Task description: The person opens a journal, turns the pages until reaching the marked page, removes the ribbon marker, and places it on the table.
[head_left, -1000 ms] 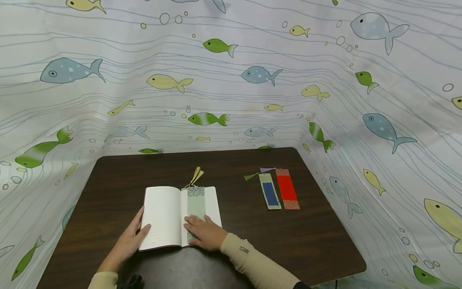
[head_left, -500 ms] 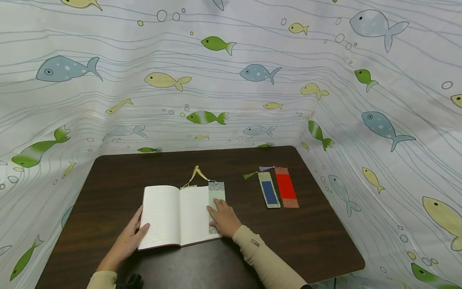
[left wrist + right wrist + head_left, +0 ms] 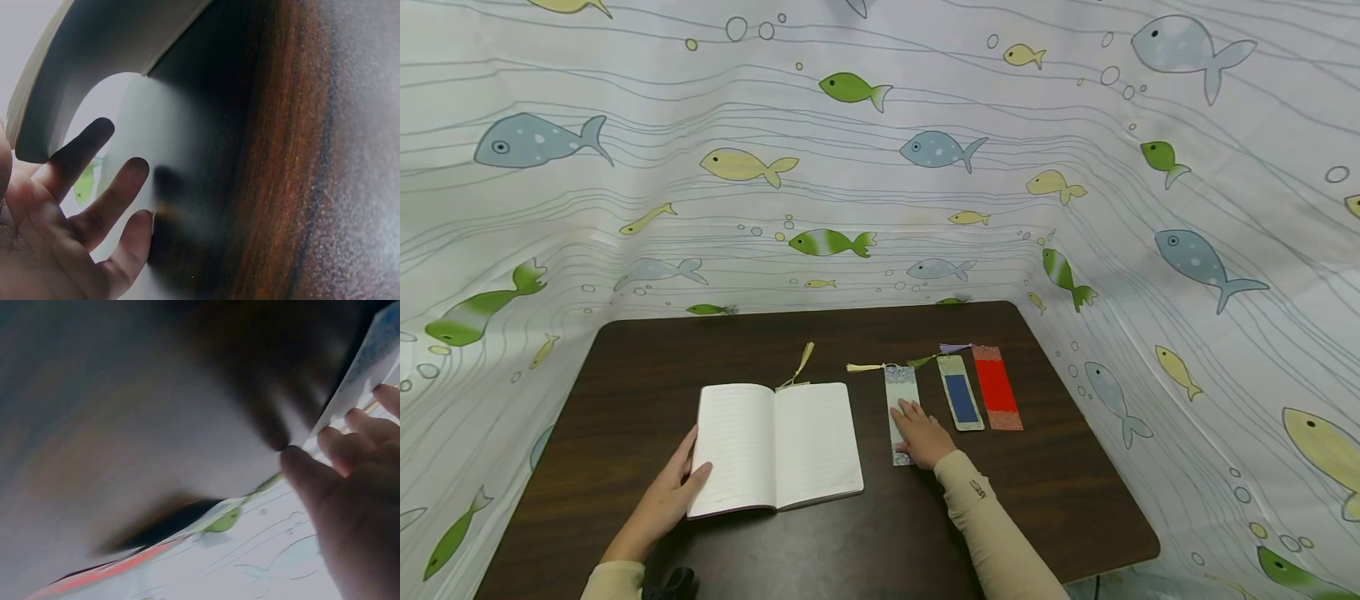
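Observation:
An open notebook (image 3: 816, 442) with lined white pages lies on the table's left half. My left hand (image 3: 658, 500) grips its left edge, thumb over the page; in the left wrist view, other fingers (image 3: 119, 197) spread below the cover. To the notebook's right lies a pale green bookmark (image 3: 901, 385) with patterned ends and a cream tassel (image 3: 865, 367). My right hand (image 3: 923, 435) rests on its lower part, fingers spread and covering some of it. In the right wrist view, fingertips (image 3: 328, 439) touch the bookmark's surface (image 3: 369, 359).
Right of the hand lie a blue-centred bookmark (image 3: 961, 398) with a green tassel and a red bookmark (image 3: 997, 385) with a purple tassel. A yellow tassel (image 3: 805, 360) sticks out above the notebook's spine. A fish-print curtain (image 3: 850, 167) surrounds the dark wooden table (image 3: 662, 350).
My right hand has slid the pale green bookmark rightward off the notebook's right page onto the table beside the other bookmarks. My left hand keeps its place on the notebook.

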Demonstrator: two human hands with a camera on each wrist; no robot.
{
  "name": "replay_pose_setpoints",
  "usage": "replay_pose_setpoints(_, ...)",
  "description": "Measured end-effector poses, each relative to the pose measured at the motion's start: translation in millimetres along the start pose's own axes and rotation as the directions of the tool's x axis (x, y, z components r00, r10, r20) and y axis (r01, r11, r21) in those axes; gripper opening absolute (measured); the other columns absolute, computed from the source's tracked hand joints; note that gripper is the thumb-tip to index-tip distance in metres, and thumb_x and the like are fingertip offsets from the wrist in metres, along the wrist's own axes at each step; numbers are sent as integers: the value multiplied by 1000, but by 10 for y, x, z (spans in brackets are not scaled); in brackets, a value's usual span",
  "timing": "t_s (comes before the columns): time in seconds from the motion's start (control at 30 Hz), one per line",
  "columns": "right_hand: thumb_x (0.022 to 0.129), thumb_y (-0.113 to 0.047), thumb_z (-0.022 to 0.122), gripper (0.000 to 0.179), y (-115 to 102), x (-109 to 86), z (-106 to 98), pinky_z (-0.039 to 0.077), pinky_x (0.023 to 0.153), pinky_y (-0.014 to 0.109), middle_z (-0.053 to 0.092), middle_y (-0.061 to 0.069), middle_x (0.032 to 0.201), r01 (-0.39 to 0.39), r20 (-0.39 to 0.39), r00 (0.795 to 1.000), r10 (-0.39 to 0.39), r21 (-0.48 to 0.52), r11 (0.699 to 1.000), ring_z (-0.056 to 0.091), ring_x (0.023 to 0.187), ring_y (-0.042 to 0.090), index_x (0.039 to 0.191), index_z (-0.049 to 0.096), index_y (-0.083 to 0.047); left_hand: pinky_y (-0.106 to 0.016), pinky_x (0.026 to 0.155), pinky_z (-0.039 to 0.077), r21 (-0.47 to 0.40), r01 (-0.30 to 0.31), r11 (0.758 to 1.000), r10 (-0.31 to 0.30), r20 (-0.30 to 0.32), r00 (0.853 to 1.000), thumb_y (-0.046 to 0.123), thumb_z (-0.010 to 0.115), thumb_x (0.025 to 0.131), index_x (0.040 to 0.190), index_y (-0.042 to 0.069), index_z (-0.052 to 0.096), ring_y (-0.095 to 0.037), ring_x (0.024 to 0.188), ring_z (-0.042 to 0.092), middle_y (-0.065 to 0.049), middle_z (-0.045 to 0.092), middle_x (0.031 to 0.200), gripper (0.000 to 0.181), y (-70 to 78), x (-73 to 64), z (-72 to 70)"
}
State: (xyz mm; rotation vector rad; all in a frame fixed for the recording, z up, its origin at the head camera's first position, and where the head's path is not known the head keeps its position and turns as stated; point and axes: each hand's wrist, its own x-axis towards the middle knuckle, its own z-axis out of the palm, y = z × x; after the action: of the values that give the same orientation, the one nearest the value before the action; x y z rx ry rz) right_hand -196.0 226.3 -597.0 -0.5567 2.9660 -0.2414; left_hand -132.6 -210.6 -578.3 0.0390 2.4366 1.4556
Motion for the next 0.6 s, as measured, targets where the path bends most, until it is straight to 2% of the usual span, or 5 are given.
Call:
replay_pose_setpoints(0.17,91,-18,75,68,157,20,-17,37,109,61,36,19,160,0,8,1000,-1,49,999,32,148,39,151,47,-3,-39,87,47,33,2,999,-2,-3,1000,40,48,108,163,14,-8,-23,101,63,-39,34,152,83,-3,10,1)
replay_pose_setpoints(0.33,92,-18,75,67,151,15,-27,35,110,61,36,19,161,-8,3,1000,8,77,997,32,148,38,151,47,-3,-35,83,49,27,-33,999,33,-9,999,38,49,108,163,11,-7,-19,97,65,-39,40,148,83,-17,16,20)
replay_pose_setpoints(0.47,95,-22,71,65,15,39,-87,32,113,60,35,19,161,21,-23,1000,-19,97,995,32,149,37,152,45,-2,-33,82,50,12,-49,999,49,-14,999,37,49,108,164,12,-6,-17,95,66,-39,42,147,82,-32,15,27)
replay_pose_setpoints(0.53,96,-25,71,68,-110,69,-128,30,114,59,34,19,161,62,-23,998,-59,135,989,30,149,36,153,42,-2,-34,83,49,20,-44,999,44,-18,999,38,49,108,164,12,-5,-17,97,64,-38,43,147,82,-33,11,23)
replay_pose_setpoints(0.6,95,-32,71,76,-264,101,-156,29,115,58,30,16,164,111,11,993,-115,168,979,26,151,34,157,36,-4,-36,84,48,20,-30,999,31,-18,999,37,49,108,164,13,-6,-18,96,65,-38,44,146,82,-35,8,15)
